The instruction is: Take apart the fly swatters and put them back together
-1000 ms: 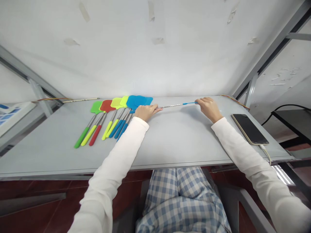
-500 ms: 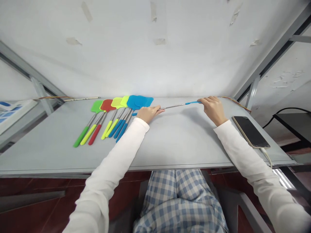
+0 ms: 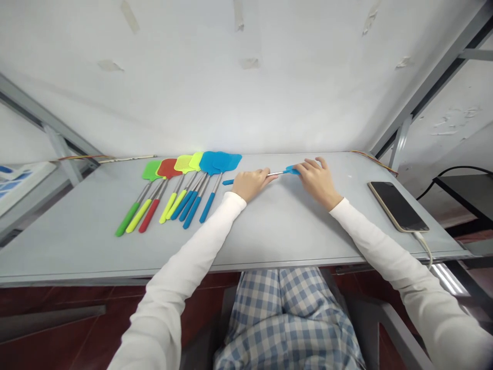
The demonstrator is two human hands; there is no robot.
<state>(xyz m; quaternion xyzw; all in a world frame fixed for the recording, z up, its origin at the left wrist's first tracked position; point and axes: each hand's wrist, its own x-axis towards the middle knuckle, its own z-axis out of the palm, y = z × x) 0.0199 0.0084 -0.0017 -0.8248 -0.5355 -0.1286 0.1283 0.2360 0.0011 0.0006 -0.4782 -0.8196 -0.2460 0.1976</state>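
A blue fly swatter (image 3: 278, 173) with a metal telescopic rod is held between both hands, just above the table. My left hand (image 3: 250, 184) is closed around its handle end, and the blue grip pokes out to the left. My right hand (image 3: 316, 180) pinches the blue paddle end, whose face is mostly covered by the fingers. On the left lies an overlapping row of swatters: a green swatter (image 3: 152, 169), a red swatter (image 3: 168, 168), several yellow ones (image 3: 185, 163) and several blue ones (image 3: 227, 162), paddles toward the wall.
A phone (image 3: 398, 205) with a white cable lies at the right of the grey table (image 3: 292, 226). A white wall (image 3: 246, 103) stands behind, metal frame posts (image 3: 400, 144) at the sides. A white and blue object (image 3: 23, 182) is at far left.
My hands have come closer together and the exposed rod between them is shorter. My left hand has moved right, uncovering another blue swatter in the row; my right hand has moved left.
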